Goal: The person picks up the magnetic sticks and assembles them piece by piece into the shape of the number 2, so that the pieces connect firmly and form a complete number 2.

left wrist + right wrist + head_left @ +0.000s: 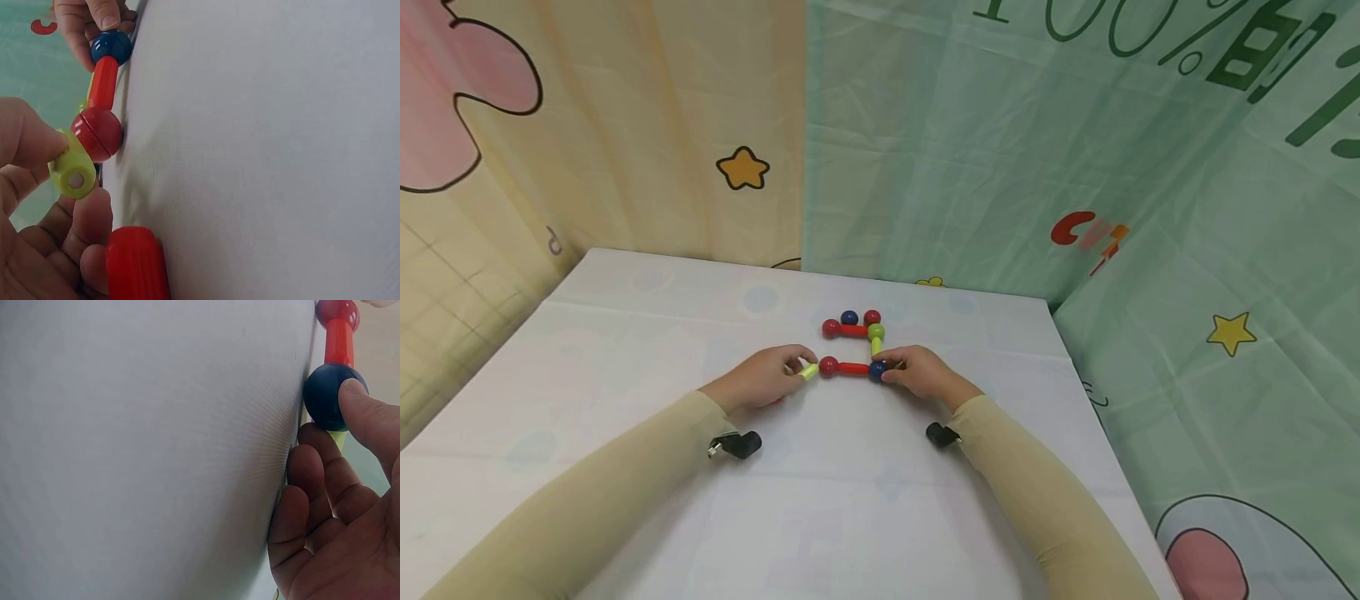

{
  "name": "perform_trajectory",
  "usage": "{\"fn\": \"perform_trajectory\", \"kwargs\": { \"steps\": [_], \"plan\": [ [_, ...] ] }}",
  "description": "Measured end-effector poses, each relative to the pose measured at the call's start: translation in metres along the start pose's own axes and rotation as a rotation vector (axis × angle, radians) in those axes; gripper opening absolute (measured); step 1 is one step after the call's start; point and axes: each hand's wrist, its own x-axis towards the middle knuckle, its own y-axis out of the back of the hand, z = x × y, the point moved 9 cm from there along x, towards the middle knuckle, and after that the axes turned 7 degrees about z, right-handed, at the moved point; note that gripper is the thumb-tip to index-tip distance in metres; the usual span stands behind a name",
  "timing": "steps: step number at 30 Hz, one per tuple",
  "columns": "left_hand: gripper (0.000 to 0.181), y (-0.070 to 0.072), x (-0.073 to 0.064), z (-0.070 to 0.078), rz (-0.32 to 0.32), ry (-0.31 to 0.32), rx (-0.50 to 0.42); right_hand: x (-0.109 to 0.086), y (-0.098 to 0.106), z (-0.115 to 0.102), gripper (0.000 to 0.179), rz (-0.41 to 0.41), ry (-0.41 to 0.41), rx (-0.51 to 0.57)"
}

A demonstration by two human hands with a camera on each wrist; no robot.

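My left hand (760, 377) pinches a yellow-green magnetic rod (73, 165) between thumb and fingers. The rod's far end is close to a red ball (828, 367). A red rod (136, 265) shows beside the lower fingers of that hand. From the red ball, another red rod (853, 369) runs to a blue ball (331, 397). My right hand (925, 372) grips this blue ball, thumb on top of it. Behind it a yellow-green rod (876, 345) leads to a green ball (876, 332), then a red rod (853, 331) and a red ball (831, 328).
Just behind the far rod sit a small blue ball (849, 317) and a red ball (872, 317). A white cloth covers the table (850, 483). Printed curtains (925, 150) stand along its back and sides.
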Motion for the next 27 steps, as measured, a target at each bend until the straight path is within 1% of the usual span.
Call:
{"fn": "perform_trajectory", "kwargs": {
  "steps": [3,11,14,18,27],
  "plan": [
    [0.038,-0.004,0.001,0.002,0.002,0.016,-0.008,0.0,0.0,0.0,0.04,0.001,-0.001,-0.002],
    [0.04,-0.014,0.001,0.009,0.002,0.048,0.047,0.0,0.0,-0.001,0.039,0.0,0.007,0.009],
    [0.039,-0.017,0.002,0.009,0.006,0.058,0.067,0.0,-0.001,0.0,0.039,-0.001,0.004,0.01],
    [0.04,-0.019,0.002,0.008,0.011,0.072,0.067,0.0,-0.001,0.001,0.039,-0.001,0.007,0.009],
    [0.038,-0.023,0.001,0.008,0.027,0.062,0.066,-0.001,0.0,0.0,0.04,0.003,0.006,0.001]
  ]
}}
